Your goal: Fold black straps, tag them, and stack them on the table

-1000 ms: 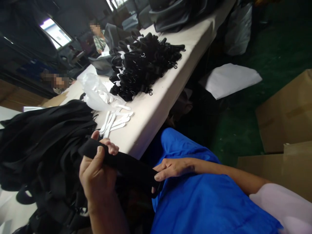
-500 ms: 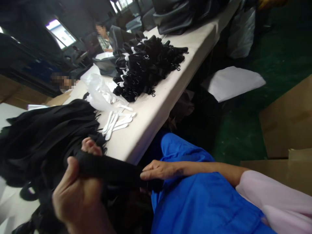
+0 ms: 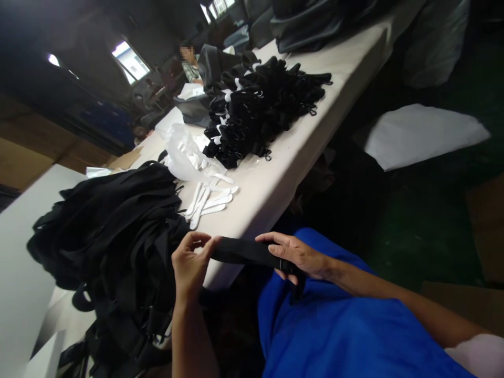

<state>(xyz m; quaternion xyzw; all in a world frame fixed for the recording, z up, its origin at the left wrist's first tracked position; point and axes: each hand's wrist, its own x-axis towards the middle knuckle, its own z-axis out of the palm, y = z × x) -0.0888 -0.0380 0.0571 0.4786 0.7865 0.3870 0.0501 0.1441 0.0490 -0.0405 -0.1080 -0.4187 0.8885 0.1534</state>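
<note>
A black webbing strap [image 3: 242, 251] stretches between my two hands, in front of the table edge. My left hand [image 3: 192, 262] pinches one end of it between thumb and fingers. My right hand [image 3: 297, 255] is closed around the other end, where a folded bundle with a small, light-coloured detail hangs below the fingers. To the left of my left hand lies a large heap of black straps [image 3: 114, 220]. Several white plastic strips with toothed edges [image 3: 200, 205] rest on the table just beyond my hands.
Bundled black straps [image 3: 268, 105] are piled farther along the white-covered table [image 3: 271, 194], beside a clear plastic bag [image 3: 183, 152]. Black bags [image 3: 311, 26] stand at the far end. A white sheet [image 3: 425, 134] lies on the green floor; cardboard [image 3: 488, 226] is at right. A person [image 3: 191, 65] sits beyond.
My left hand has moved right and away from me, off the strap heap, closer to my right hand. The stretch of strap between them is shorter. The view has shifted left.
</note>
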